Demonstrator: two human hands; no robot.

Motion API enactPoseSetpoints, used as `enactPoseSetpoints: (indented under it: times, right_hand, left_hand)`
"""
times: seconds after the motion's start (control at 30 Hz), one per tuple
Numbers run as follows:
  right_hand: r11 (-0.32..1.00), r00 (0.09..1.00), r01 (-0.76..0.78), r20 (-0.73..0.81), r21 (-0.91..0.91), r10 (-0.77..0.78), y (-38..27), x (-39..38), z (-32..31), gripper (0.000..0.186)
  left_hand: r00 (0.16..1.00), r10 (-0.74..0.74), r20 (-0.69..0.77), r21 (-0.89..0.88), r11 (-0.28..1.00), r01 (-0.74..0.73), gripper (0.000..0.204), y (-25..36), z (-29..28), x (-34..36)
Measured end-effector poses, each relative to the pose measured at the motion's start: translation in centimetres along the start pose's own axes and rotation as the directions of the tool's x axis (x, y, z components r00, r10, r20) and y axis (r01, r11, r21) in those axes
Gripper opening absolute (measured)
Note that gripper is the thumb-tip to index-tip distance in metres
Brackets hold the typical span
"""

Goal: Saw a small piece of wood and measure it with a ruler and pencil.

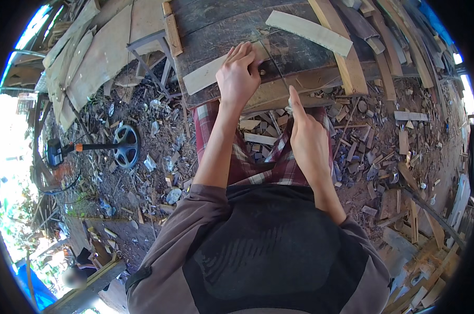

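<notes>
On the dark wooden bench (216, 31) lies a pale wooden board (203, 77), angled up to the right. My left hand (238, 73) grips it from above, its fingers curled over the board near its right end. Closed around a handle hidden in the palm, my right hand (307, 133) holds a thin saw (277, 66), index finger stretched along it. The saw's narrow dark blade points away from me and crosses the board's right end, just right of my left hand. Whether its teeth are in the wood is too small to tell.
Another pale board (309, 32) lies at the bench's far right, partly over a long plank (347, 68). Wood offcuts (260, 138) litter the ground around my legs. A black wheel on a shaft (127, 146) lies at left. More planks (404, 47) are piled at right.
</notes>
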State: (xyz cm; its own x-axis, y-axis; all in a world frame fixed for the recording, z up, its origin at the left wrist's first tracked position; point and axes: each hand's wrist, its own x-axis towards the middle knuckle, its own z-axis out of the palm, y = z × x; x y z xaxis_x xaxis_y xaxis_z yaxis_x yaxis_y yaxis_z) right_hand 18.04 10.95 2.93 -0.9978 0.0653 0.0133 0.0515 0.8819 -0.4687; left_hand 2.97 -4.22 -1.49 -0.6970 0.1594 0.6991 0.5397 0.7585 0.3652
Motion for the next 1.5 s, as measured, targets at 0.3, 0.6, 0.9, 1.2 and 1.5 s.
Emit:
enactPoseSetpoints:
  times: [0.3, 0.6, 0.9, 1.2, 1.5]
  right_hand:
    - [0.999, 1.000, -0.020, -0.004, -0.038, 0.020, 0.0, 2.5, -2.5, 0.071]
    - [0.990, 0.986, 0.136, -0.088, -0.041, -0.139, 1.4, 6.2, 0.5, 0.065]
    - [0.981, 0.976, 0.185, -0.104, -0.061, -0.191, 0.7, 7.7, 1.3, 0.064]
    - [0.995, 0.995, 0.088, 0.054, -0.043, -0.086, 2.6, 1.1, -1.7, 0.074]
    - [0.981, 0.975, 0.185, -0.119, -0.053, -0.190, 0.7, 9.1, 1.3, 0.068]
  left_hand:
    - [0.997, -0.077, -0.023, 0.036, 0.996, 0.078, 0.022, 0.6, 0.1, 0.3]
    - [0.999, -0.044, 0.025, 0.000, 0.999, 0.044, 0.023, 0.9, 0.0, 0.1]
    - [0.996, -0.088, 0.000, 0.015, 0.996, 0.088, 0.025, 1.5, 0.4, 0.0]
    - [0.997, -0.067, -0.022, 0.024, 0.997, 0.068, 0.027, 0.6, 0.1, -0.1]
    - [0.999, -0.043, 0.012, -0.019, 0.999, 0.043, 0.026, 1.3, 0.5, -0.1]
